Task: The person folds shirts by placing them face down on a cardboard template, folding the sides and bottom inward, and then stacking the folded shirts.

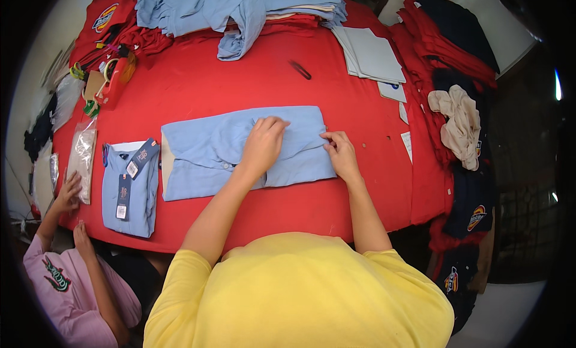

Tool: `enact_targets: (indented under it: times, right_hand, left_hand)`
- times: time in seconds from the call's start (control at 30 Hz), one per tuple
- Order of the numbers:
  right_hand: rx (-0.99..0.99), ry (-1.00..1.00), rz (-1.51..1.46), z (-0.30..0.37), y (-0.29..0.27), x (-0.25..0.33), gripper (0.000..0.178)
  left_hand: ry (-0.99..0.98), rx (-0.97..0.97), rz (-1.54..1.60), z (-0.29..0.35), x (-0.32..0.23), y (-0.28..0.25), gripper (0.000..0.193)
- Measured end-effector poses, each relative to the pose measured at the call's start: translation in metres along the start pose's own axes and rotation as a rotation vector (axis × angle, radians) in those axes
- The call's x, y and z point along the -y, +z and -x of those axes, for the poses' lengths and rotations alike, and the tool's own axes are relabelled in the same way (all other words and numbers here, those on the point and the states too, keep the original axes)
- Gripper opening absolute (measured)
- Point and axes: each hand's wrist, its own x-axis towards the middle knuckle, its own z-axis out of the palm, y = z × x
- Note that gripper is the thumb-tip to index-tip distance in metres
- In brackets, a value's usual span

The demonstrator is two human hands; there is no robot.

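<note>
A light blue shirt (204,144) lies folded into a long rectangle on the red-covered table (288,84) in front of me, with a small button near its middle. A cream strip (168,165) shows at its left end. My left hand (264,145) rests over the middle of the shirt, its fingers curled together at the bunched fabric; the fingertips are partly hidden. At the shirt's right end, my right hand (342,157) is closed in a pinch at the edge of the cloth. Left of it lies a smaller folded blue shirt (111,195) with dark tags (123,192).
Blue garments (198,12) are piled at the far edge. White sheets (375,54) and red and navy clothing (420,36) lie at right, with a beige cloth (457,117). A tape dispenser (120,78) stands far left. A person in pink (84,300) touches a clear plastic packet (83,162).
</note>
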Motion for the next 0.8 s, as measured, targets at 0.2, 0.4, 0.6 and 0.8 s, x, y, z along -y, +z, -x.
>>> enact_targets:
  times: [0.2, 0.4, 0.6, 0.8]
  right_hand:
    - [0.061, 0.001, -0.034, -0.016, -0.008, -0.005, 0.017]
    - [0.138, 0.139, 0.161, -0.001, -0.035, 0.016, 0.014]
    - [-0.035, -0.008, -0.555, -0.014, -0.038, 0.032, 0.042]
    - [0.348, 0.349, -1.089, -0.015, -0.004, 0.028, 0.053]
  left_hand:
    - [0.294, 0.454, -0.079, -0.069, 0.001, 0.062, 0.026]
    - [0.237, 0.795, -0.050, -0.109, -0.010, 0.045, 0.018]
    - [0.390, 0.763, -0.035, -0.125, -0.036, 0.003, 0.014]
    - [0.471, 0.468, -0.010, -0.115, -0.011, 0.028, 0.012]
